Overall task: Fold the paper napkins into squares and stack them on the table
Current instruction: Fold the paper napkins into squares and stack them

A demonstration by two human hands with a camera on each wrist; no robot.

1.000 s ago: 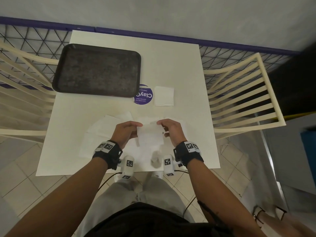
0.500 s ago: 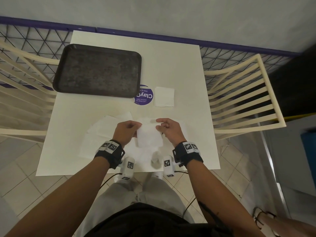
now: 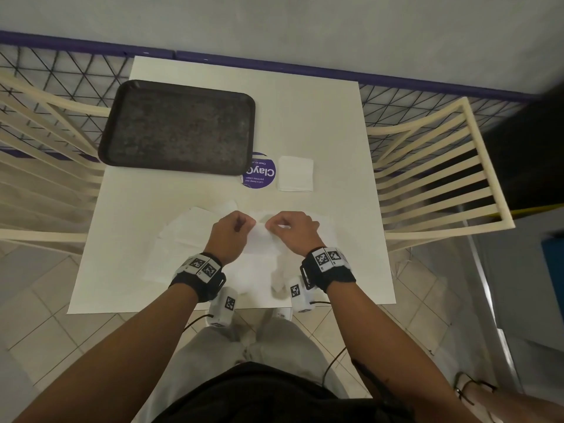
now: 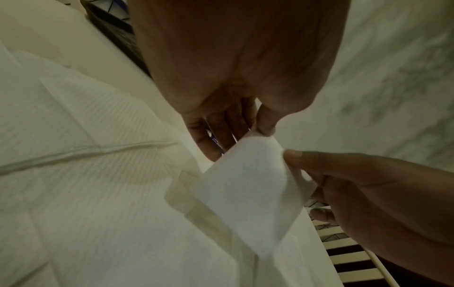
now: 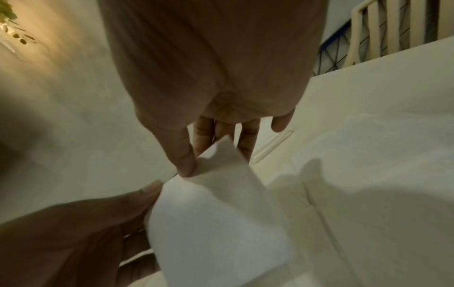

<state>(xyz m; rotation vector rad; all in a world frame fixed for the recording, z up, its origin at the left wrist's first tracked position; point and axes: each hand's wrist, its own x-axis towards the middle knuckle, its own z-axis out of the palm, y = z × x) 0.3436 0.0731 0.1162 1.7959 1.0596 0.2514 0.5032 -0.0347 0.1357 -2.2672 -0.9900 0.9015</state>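
Observation:
A white paper napkin (image 3: 259, 241) hangs folded above the near middle of the white table (image 3: 320, 117). My left hand (image 3: 235, 228) pinches its top left corner and my right hand (image 3: 288, 228) pinches its top right corner, the two hands close together. The left wrist view shows the napkin (image 4: 248, 186) held between my left hand's (image 4: 258, 128) thumb and fingers, with the right hand (image 4: 368, 184) beside it. The right wrist view shows the same napkin (image 5: 216, 223) under my right hand (image 5: 194, 155). One folded square napkin (image 3: 295, 174) lies farther back on the table. Several unfolded napkins (image 3: 189, 230) lie spread under my hands.
A dark empty tray (image 3: 178, 126) sits at the table's back left. A round purple sticker (image 3: 259, 174) lies between the tray and the folded square. Cream slatted chairs (image 3: 436, 175) stand on both sides. A wire mesh fence with a purple rail (image 3: 396, 79) runs behind.
My hands have drawn closer together, bringing the napkin's two top corners toward each other; the held napkin now looks narrower. The folded square and tray have not moved.

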